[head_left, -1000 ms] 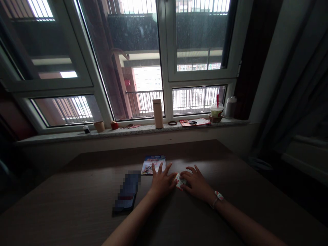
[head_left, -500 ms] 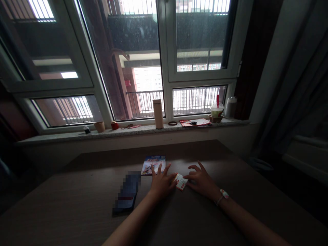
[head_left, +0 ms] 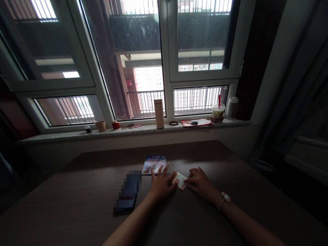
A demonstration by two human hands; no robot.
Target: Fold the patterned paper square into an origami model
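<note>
A small white card [head_left: 180, 181] with red and orange print lies on the dark table between my hands. My left hand [head_left: 162, 184] rests to its left with fingers spread, the thumb and index finger touching its left edge. At the card's right edge, my right hand [head_left: 200, 181] pinches it between thumb and index finger, the other fingers bent above. A bracelet with a pale, coloured piece is on the right wrist. Just beyond my left fingertips lies a blue-and-white printed booklet [head_left: 154, 164], partly covered by them.
A dark, pixelated flat object [head_left: 128, 193] lies left of my left forearm. Along the windowsill stand a beige bottle [head_left: 159, 114], a paper cup [head_left: 100, 126], a drink cup with red straw [head_left: 218, 111] in a small basket, and papers [head_left: 202, 122] with scissors on top.
The raised fingers of my right hand have curled lower toward the card. My left thumb has shifted slightly over the card's left side, and the card has turned a little.
</note>
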